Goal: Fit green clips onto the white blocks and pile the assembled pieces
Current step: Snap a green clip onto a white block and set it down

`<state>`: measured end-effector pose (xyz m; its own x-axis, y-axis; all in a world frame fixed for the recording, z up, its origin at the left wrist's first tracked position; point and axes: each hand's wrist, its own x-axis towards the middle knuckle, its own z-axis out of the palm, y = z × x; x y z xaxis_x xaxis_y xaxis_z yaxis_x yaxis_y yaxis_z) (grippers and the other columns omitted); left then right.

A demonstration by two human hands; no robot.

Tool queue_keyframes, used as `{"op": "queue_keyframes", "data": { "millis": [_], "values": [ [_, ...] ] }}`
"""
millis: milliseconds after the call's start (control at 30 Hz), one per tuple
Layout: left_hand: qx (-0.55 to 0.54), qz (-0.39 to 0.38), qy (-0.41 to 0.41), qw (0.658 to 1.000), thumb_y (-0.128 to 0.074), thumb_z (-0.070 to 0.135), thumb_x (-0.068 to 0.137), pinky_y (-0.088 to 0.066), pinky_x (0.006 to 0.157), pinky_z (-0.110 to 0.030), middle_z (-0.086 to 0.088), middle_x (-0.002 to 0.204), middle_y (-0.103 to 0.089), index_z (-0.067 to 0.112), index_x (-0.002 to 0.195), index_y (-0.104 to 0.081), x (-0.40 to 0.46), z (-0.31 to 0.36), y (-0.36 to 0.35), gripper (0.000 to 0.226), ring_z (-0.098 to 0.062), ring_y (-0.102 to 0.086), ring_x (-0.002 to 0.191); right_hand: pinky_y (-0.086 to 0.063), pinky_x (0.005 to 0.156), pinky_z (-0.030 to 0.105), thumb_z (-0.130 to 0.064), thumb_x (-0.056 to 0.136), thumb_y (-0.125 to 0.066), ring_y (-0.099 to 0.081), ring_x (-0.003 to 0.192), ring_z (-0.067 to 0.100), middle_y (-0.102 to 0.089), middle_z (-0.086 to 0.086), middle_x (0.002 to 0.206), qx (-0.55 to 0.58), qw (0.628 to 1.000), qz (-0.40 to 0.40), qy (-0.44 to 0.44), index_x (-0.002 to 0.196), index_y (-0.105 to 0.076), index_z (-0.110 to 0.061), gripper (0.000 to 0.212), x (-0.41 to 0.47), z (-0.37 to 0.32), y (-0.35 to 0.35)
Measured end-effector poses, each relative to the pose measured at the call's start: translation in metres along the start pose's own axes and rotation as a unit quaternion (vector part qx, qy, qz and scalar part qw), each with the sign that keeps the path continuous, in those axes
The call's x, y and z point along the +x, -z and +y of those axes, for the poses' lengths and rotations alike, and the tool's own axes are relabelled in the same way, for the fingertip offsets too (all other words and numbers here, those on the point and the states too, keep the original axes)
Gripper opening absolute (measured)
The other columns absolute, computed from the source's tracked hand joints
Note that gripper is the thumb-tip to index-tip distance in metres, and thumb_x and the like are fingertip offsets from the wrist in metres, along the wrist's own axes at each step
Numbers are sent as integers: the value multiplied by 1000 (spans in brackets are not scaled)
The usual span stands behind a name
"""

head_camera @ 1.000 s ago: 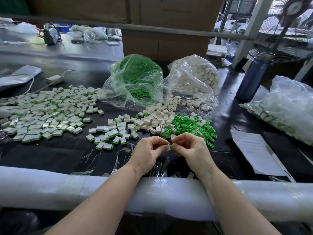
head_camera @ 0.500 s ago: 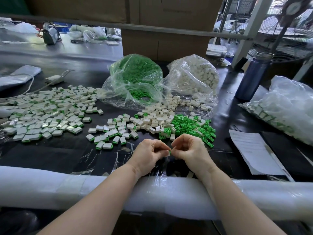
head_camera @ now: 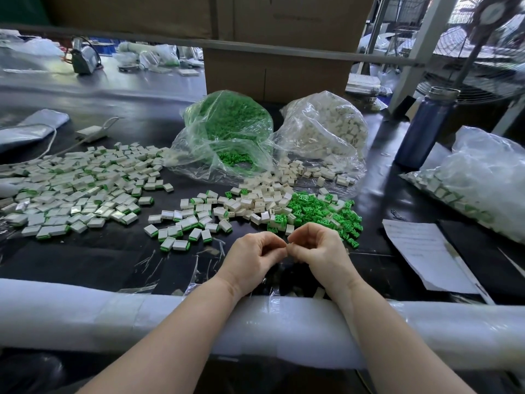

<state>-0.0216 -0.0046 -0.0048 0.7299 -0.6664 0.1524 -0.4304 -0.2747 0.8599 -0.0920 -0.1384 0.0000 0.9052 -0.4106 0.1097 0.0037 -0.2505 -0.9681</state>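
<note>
On your far left the big spread of assembled pieces (head_camera: 76,189) lies across the black table (head_camera: 93,251), well away from the loose stock, which looks like a way to keep finished work from mixing back in. A smaller group of clipped blocks (head_camera: 181,231) sits nearer, just left of your hands, probably because that is the shortest drop for each finished piece.

Your left hand (head_camera: 252,258) has its fingers curled in, thumb and forefinger pinched toward the middle. Your right hand (head_camera: 318,251) mirrors it, fingertips meeting the left ones. Whatever you hold between them is hidden by the fingers, so you cannot tell from here whether it is a block, a clip or both; judging by the task, you are likely pressing a clip home. Both forearms rest on the padded white edge roll (head_camera: 85,317), which steadies that fine pinch.

Straight ahead of your hands the loose white blocks (head_camera: 255,203) lie touching the heap of green clips (head_camera: 321,211) on their right, both within easy reach. Behind them stand the open bag of clips (head_camera: 227,132) and the bag of blocks (head_camera: 326,129), mouths spilling toward you as refill.

Further right are a blue bottle (head_camera: 423,129), a sheet of paper (head_camera: 423,251) and another clear bag (head_camera: 483,180).
</note>
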Motion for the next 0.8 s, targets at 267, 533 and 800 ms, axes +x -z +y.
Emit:
{"op": "queue_keyframes", "data": {
  "millis": [267, 533, 800],
  "values": [
    [0, 40, -20, 999, -69, 17, 81, -47, 70, -16, 8, 74, -62, 25, 84, -58, 0, -3, -1, 14, -3, -57, 66, -48, 50, 17, 1, 79, -67, -60, 51, 8, -66, 1, 57, 66, 998, 11, -19, 72, -66, -9, 12, 0, 0, 1],
    [-40, 38, 25, 998, -63, 17, 86, -48, 82, -17, 8, 82, -67, 16, 91, -70, 3, -4, 3, 8, -9, -63, 85, -48, 49, 16, -3, 83, -66, -58, 49, 7, -65, 1, 57, 30, 999, 2, -25, 71, -65, -10, 14, -2, -4, -3],
    [18, 28, 2, 999, -65, 16, 85, -48, 80, -27, 4, 78, -61, 10, 91, -73, 1, -2, 3, 11, -14, -59, 80, -47, 52, 16, -3, 85, -63, -55, 48, 4, -62, -3, 56, -28, 998, -32, -36, 69, -63, -10, 17, -2, -4, -3]
  ]
}}
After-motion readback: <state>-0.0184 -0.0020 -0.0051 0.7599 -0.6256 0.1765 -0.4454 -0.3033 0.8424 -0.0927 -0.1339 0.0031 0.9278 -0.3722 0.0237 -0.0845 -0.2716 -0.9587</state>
